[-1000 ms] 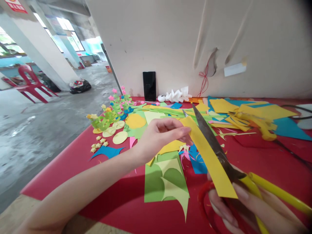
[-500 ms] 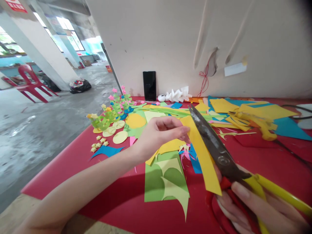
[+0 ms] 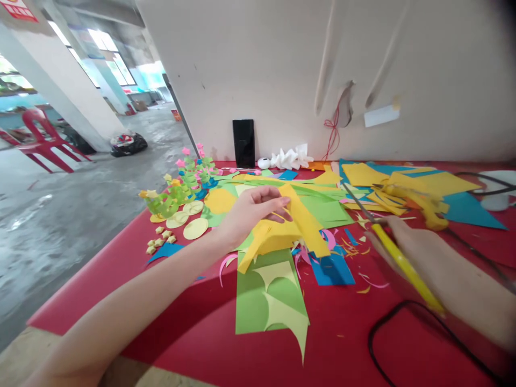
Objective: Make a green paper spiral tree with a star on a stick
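Pinching yellow paper strip (image 3: 308, 223) near upper end, left hand's (image 3: 260, 209) grip presses thumb against fingers. Strip slants above red tabletop (image 3: 334, 338), between both hands. Right hand (image 3: 419, 244) closes round scissors (image 3: 399, 259), blades pointing away, apart from strip; blur there, so exact finger placement hard to tell. Yellow glue gun (image 3: 430, 210) lies just beyond right hand. Green sheet (image 3: 249, 314) carries pale scraps (image 3: 287, 312). Black phone (image 3: 244, 143) leans upright against pale panel (image 3: 274, 70).

Worn on the head, the camera looks forward and down across the table (image 3: 330, 349), close above the left hand (image 3: 256, 210) and right hand (image 3: 419, 250); it faces a board (image 3: 282, 64) beyond, with floor (image 3: 121, 185) receding at left.
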The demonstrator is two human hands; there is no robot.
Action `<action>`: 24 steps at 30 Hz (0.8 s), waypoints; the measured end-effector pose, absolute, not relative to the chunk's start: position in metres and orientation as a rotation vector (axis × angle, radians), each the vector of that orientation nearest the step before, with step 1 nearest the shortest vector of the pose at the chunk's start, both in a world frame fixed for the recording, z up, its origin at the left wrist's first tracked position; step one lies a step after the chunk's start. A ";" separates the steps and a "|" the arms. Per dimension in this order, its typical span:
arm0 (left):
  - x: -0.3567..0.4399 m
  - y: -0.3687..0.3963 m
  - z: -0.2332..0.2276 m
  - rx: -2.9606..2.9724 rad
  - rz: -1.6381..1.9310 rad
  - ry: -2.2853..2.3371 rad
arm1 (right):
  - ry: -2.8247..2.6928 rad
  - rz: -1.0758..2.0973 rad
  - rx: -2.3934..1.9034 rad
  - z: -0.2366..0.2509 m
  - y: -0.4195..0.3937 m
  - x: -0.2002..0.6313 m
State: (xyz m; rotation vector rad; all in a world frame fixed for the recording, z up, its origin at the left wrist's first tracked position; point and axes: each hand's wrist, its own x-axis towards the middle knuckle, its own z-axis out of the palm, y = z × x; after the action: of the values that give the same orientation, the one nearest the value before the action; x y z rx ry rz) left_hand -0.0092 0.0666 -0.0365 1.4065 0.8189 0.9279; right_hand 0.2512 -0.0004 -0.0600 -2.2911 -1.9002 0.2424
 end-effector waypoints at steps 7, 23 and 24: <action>-0.022 0.082 -0.029 1.561 0.734 0.977 | -2.126 0.159 -2.716 -0.078 0.008 0.263; -0.046 0.098 -0.032 2.187 -0.160 1.195 | -2.313 0.081 -2.697 -0.069 0.003 0.261; -0.045 0.098 -0.032 2.201 -0.157 1.201 | -2.318 0.083 -2.690 -0.069 0.002 0.261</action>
State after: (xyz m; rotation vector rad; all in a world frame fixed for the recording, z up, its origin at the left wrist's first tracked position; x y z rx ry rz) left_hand -0.0454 0.0978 -0.0323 2.2006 1.2013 -0.1567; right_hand 0.2612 0.0024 -0.0691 -2.6904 -2.3179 0.0833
